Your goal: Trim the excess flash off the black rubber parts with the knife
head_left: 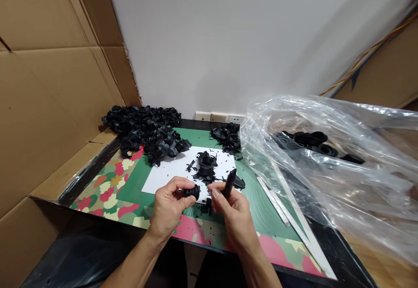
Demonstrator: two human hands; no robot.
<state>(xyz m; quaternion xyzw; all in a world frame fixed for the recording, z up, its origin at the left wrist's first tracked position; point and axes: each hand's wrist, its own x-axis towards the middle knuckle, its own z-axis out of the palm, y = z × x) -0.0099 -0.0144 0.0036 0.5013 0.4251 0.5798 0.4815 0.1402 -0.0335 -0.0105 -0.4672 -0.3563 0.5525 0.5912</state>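
Observation:
My left hand (167, 205) pinches a small black ribbed rubber bellows (193, 191) between thumb and fingers, just above the near edge of the white sheet (156, 182). Close on its right, my right hand (237, 216) is closed around a dark pen-shaped tool (230, 180) that points up and away; its working end cannot be made out. The right thumb and fingertip come near the bellows without clearly touching it. Beyond the hands, another ribbed bellows piece (207, 166) with ragged flaps lies on the sheet among black scraps (191, 166).
A heap of black rubber pieces (146, 127) stands back left, a smaller scrap pile (227, 136) back centre. On the right, a clear plastic bag (326, 183) holds black rubber parts (310, 139). White strips (274, 201) lie on the green mat (261, 218). Cardboard (58, 83) walls the left.

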